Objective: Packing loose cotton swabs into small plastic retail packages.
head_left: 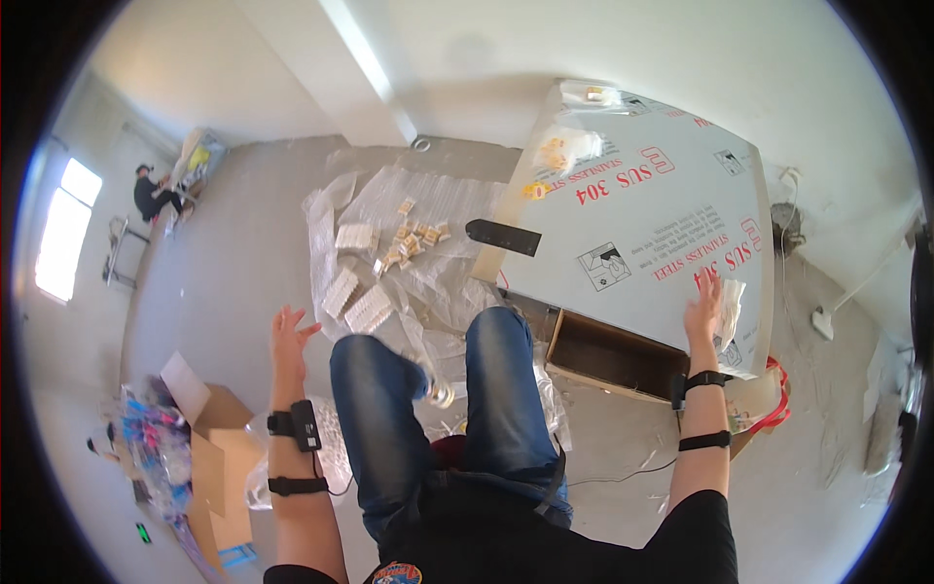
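Note:
My left hand [289, 338] hangs in the air over the grey floor, fingers spread, holding nothing. My right hand [704, 307] rests flat with fingers apart on the near edge of a film-covered steel table [642, 209], touching a small white crumpled packet [730, 310]. Both forearms wear black straps. My legs in blue jeans [438, 409] stretch forward between the hands.
Clear plastic sheeting [389, 243] on the floor carries white blocks and several small beige pieces. A black flat bar [502, 237] sticks out at the table's left edge. An open cardboard box [209, 457] and coloured wrappers lie lower left. A person [154, 193] sits far off.

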Demonstrator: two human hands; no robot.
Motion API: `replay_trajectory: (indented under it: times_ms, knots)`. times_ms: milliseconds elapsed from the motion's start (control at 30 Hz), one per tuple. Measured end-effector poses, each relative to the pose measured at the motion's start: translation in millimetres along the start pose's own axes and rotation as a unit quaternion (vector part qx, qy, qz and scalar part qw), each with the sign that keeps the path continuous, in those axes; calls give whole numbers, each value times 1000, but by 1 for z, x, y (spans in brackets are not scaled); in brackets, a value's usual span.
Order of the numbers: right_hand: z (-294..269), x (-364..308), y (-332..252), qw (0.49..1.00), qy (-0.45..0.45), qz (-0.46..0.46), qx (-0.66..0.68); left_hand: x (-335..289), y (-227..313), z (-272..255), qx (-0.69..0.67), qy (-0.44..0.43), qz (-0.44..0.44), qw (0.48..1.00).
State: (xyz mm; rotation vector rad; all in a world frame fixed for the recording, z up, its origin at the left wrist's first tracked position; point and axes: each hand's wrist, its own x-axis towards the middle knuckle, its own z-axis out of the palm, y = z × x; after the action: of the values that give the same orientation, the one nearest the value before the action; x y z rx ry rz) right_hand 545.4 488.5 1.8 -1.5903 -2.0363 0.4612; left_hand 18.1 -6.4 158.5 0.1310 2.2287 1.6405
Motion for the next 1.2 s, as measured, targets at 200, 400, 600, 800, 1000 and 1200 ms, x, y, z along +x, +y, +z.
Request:
replay_trajectory:
  times_ms: [200,400,600,800,1000,1200]
  knots:
    - [48,0,-1,993,-62,-29,99,-5,-64,0,87,44,40,994]
    - [83,-33,-71,982,-80,-134,-107,20,-144,-21,198,13,-59,978]
    - [100,-43,-68,972,-45,-148,-176,114,-186,57,269,-88,-6,959]
    - [89,-47,-67,961,-58,-169,-212,282,-241,169,442,-217,122,862]
    - [86,-57,-50,976,-74,-132,-159,461,-344,265,569,-278,170,755]
    - [66,-49,-65,958,-131,-103,-236,530,-419,342,640,-218,98,730]
